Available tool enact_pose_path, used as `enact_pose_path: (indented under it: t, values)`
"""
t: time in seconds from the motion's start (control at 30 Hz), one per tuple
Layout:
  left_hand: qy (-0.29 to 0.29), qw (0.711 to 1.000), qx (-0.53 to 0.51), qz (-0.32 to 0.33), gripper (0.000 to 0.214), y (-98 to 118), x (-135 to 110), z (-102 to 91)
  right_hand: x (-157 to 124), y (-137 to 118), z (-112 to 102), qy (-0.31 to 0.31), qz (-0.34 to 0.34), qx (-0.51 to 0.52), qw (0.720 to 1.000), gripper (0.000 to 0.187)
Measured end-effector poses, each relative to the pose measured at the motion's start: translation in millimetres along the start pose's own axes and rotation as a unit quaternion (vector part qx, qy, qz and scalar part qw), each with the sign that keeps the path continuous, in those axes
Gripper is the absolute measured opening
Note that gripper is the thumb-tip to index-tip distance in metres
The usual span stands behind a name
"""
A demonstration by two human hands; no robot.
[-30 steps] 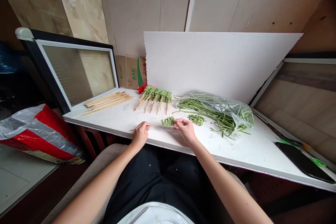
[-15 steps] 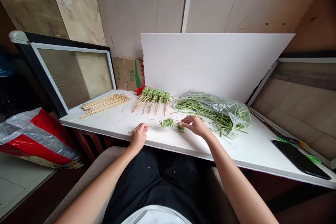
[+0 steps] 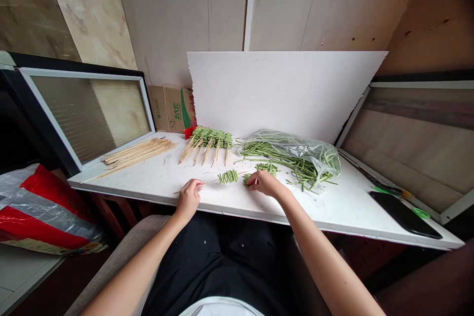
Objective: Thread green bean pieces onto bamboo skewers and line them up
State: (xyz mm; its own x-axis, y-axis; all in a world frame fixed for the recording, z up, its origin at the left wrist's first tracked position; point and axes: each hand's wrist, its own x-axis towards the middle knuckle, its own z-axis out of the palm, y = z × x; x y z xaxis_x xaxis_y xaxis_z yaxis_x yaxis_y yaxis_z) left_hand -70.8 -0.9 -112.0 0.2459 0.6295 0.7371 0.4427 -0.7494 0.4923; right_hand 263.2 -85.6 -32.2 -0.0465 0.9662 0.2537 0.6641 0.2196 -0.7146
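My left hand [image 3: 189,196] is closed around the lower part of a thin bamboo skewer [image 3: 210,181], held tilted just above the table's front. Cut green bean pieces [image 3: 227,177] are threaded crosswise in a row on it. Beyond them the bare tip points toward my right hand [image 3: 263,183]. The fingers of that hand are pinched at a small row of loose green bean pieces [image 3: 246,179] by the tip; its fingertips partly hide them. Right behind it lies a pile of cut bean pieces [image 3: 268,168].
Finished bean skewers [image 3: 211,137] are stacked at the back, with bare bamboo skewers [image 3: 138,154] to their left. A clear plastic bag [image 3: 296,143] of long green beans [image 3: 281,154] lies right of centre. A black phone [image 3: 405,213] and scissors [image 3: 385,186] are at the right.
My right hand has dropped from the skewer's tip to the loose bean pieces. The left hand still holds the skewer, and the whole view has shifted slightly.
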Motion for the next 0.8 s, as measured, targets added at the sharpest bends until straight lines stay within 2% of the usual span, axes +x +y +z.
enact_pose_path:
  t: [0.3, 0.6, 0.7, 0.8]
  values:
    - [0.003, 1.0, -0.009, 0.002, 0.036, -1, 0, 0.8, 2, 3, 1, 0.072, -0.027, -0.006, 0.997, 0.016]
    - [0.001, 1.0, -0.006, 0.004, 0.034, 0, 0, 1.0, 2, 15, -2, 0.085, -0.035, 0.001, 0.996, 0.016]
    - [0.002, 1.0, -0.005, 0.005, 0.034, 0, 0, 0.7, 4, 15, 1, 0.117, -0.011, 0.077, 0.99, 0.027]
    - [0.001, 1.0, -0.002, 0.004, 0.033, 0, 0, 0.5, 5, 14, 8, 0.113, 0.029, 0.22, 0.969, 0.04]
